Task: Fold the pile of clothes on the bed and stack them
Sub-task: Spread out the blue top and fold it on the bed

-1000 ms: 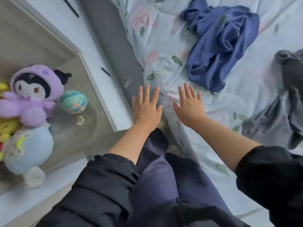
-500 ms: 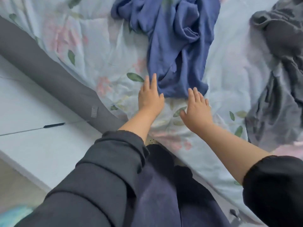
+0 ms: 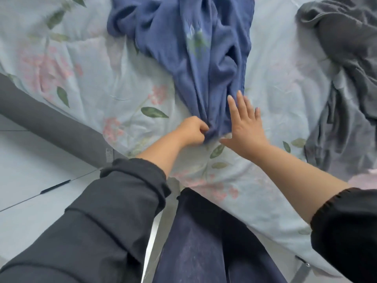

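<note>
Head view. The crumpled blue garment (image 3: pixel 195 64) lies on the floral bedsheet (image 3: pixel 98 78), its narrow near end pointing toward the person. The left hand (image 3: pixel 192 131) has its fingers curled, pinching that near end into a bunch. The right hand (image 3: pixel 245 127) lies flat just beside it, fingers straight and slightly spread, fingertips on the garment's right edge. A rumpled grey garment (image 3: pixel 350 48) lies well apart at the right. Both forearms are bare below pushed-up dark sleeves (image 3: pixel 130 184).
</note>
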{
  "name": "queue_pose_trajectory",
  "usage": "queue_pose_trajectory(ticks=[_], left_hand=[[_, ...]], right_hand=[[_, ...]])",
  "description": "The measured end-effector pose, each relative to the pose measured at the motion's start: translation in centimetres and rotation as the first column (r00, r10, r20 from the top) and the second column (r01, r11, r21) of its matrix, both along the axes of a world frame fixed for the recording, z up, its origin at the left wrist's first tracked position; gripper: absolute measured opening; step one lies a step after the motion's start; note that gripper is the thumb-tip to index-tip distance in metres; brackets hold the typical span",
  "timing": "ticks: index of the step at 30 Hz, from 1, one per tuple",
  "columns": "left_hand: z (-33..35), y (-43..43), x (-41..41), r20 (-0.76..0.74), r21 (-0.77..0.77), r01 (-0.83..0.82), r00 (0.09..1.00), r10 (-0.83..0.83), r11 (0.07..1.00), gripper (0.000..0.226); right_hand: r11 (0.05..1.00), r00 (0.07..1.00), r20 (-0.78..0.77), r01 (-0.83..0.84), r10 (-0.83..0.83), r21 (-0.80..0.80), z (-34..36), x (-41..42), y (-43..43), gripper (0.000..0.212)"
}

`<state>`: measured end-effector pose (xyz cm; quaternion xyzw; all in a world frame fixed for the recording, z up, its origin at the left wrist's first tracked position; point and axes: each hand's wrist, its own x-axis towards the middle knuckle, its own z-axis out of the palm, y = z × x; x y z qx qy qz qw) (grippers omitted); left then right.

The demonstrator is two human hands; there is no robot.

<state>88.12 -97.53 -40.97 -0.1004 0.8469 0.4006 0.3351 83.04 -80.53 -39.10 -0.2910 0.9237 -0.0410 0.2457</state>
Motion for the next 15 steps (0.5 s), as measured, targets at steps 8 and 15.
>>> queue_pose_trajectory(ticks=[8,15], left_hand=[[4.6,-2.4,1.4,0.405,0.537,0.195,0.794,-0.453,0.821,0.037],[2.6,-4.8,0.8,-0.318,-0.171,-0.470,0.858,0.402,0.866,0.040]], right_hand=[[0.919,0.922,0.086,-0.384,0.377,0.091,-0.2,-1.5,-0.9,0.060],[0.988,0.737,0.669,-0.153,0.095,0.029,2.5,-0.3,-1.6,0.032]])
